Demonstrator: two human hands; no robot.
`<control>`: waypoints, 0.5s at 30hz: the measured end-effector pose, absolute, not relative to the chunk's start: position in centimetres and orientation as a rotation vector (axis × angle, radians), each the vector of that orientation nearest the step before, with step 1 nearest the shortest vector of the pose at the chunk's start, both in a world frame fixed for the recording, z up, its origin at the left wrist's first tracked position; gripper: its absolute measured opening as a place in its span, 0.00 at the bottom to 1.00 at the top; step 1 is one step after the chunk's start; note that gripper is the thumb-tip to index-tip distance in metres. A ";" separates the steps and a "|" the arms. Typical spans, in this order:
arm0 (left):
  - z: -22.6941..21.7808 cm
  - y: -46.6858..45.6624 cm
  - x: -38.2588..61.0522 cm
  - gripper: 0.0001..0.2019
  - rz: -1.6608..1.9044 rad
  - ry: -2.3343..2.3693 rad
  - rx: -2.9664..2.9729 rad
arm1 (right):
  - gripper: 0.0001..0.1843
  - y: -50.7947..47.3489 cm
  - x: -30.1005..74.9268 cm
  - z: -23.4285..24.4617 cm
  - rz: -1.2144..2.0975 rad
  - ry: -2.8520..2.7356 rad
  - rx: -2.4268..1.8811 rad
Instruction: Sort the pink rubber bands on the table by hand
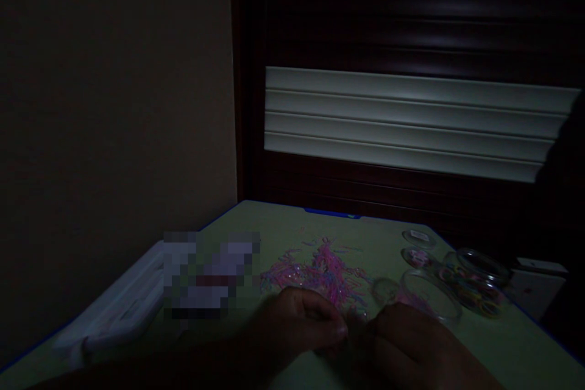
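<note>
By tangled rubber bands: left hand, right hand.

We can read no words, numbers or brands here. A round jar lid carries a small white label, perhaps printed, though in this dim light it looks too small for us to make out (the pixelated patch gives us nothing legible either).

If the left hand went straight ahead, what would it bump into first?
Probably the right hand: the fingers of the left hand point right at it. It's dark between them, so something small could be hidden there.
</note>
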State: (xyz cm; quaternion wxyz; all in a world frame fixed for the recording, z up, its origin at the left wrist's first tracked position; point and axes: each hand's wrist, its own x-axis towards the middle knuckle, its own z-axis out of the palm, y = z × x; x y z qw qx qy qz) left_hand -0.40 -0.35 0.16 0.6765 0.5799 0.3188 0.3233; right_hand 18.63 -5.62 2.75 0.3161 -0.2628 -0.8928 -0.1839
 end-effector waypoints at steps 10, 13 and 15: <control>0.1 -0.5 -0.2 0.12 0.713 0.707 1.234 | 0.20 -6.0 18.4 3.4 -0.449 -2.324 -0.693; 0.3 -0.5 -0.2 0.12 0.708 0.719 1.222 | 0.13 -5.9 19.0 3.1 -0.359 -2.474 -0.722; 0.3 -0.5 -0.2 0.12 0.715 0.693 1.220 | 0.13 -5.8 19.3 2.9 -0.363 -2.447 -0.737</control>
